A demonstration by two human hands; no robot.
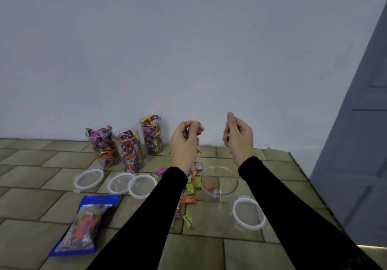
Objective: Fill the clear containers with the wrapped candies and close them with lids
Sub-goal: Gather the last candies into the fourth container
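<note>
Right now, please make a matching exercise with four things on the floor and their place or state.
Things:
1. nearest clear container
2. blue candy bag
3. left hand
4. lone lid

States:
A. grips several wrapped candies
B. lies flat at near left
C. almost empty, open
D. on the floor right of that container

Pairs: 1-C, 2-B, 3-A, 4-D

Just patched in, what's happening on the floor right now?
A person is packing sweets. The left hand grips a bunch of wrapped candies; the right hand pinches something small. Below them stands a nearly empty container, its lid beside it. Three filled containers wait by the wall, unlidded, with three lids in front.
</note>
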